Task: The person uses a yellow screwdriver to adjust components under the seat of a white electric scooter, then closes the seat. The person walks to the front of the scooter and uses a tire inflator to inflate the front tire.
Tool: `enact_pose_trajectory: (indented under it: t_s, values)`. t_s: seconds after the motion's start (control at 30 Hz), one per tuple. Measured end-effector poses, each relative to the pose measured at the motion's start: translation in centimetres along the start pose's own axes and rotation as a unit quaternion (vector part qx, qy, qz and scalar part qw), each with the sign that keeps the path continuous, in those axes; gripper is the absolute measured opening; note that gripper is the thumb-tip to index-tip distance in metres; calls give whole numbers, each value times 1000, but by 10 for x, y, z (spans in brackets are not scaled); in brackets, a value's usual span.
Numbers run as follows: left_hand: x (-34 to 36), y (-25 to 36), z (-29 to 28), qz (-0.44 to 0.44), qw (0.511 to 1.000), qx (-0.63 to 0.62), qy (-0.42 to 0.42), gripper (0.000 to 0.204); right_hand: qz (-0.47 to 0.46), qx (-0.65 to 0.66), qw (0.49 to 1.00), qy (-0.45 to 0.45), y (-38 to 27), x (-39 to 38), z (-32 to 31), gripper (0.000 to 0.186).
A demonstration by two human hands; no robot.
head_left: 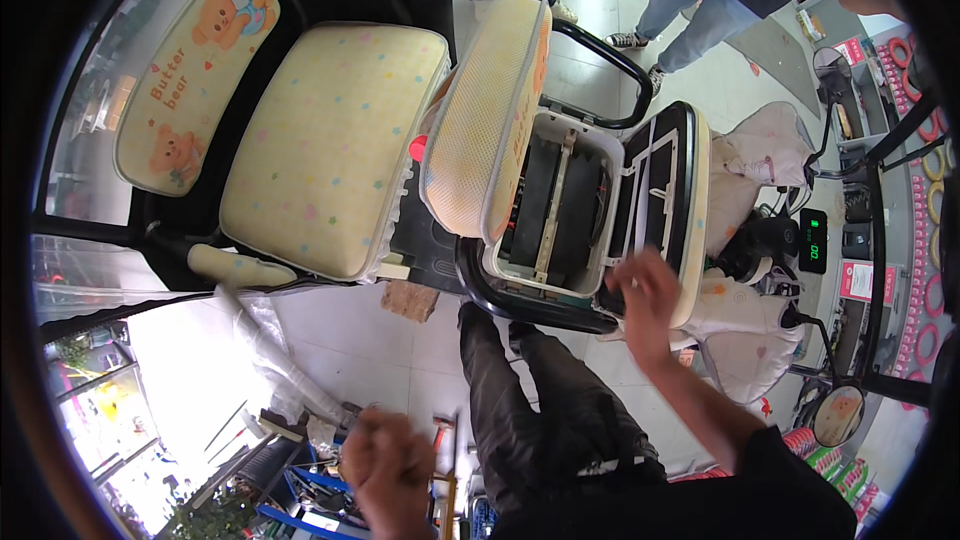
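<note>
My right hand [645,290] has its fingers curled at the lower end of a long, thin white strip [644,190], held along the raised black underside [672,180] of the scooter's front seat. Beside it the storage box [605,155] is uncovered, with a dark interior and a pale bar across it. A cream padded backrest [480,120] stands at the box's left. My left hand [390,450] is low at the bottom left, blurred, fingers bent in; what it holds, if anything, I cannot make out.
A cream rear seat [320,140] with black frame is at left. Handlebars with padded covers [750,330], display [812,240] and mirrors are at right. Two other people's legs [680,10] stand behind. A translucent roll [290,360], tools and clutter [310,480] lie lower left.
</note>
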State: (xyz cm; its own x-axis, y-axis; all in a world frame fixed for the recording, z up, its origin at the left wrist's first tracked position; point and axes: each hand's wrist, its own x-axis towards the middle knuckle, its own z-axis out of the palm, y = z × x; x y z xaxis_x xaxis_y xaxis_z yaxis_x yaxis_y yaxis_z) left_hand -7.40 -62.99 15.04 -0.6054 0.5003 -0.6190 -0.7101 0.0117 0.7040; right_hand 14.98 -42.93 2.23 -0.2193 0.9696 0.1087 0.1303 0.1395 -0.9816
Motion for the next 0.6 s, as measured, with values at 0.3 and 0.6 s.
enact_pose_trajectory:
  t_s: [0.3,0.6]
  values:
    - [-49,-84,-268,-146,932,281,177,13,451,-436,644,-438,381,43,40,67]
    - [-52,-160,-345,-293,883,186,316,15,436,-502,707,-240,387,28,66,48]
